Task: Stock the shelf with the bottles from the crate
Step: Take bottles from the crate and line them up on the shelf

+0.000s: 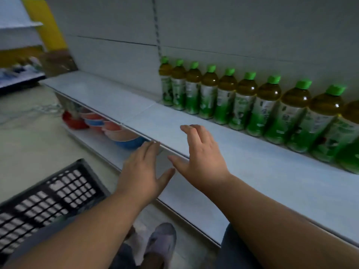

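A row of several green-capped tea bottles [244,101] stands along the back of the white shelf [120,101], from its middle to the right edge of view. My left hand [141,171] hovers palm down at the shelf's front edge, fingers apart, holding nothing. My right hand [202,156] is spread over the shelf board beside it, also holding nothing. The black plastic crate [50,199] sits on the floor at lower left; I see no bottle in the part that shows.
Coloured bowls [108,127] are stacked on the lower shelf under the board's left half. The left half of the shelf board is bare. My shoe [159,241] is on the floor below. Another shelf unit [17,74] stands far left.
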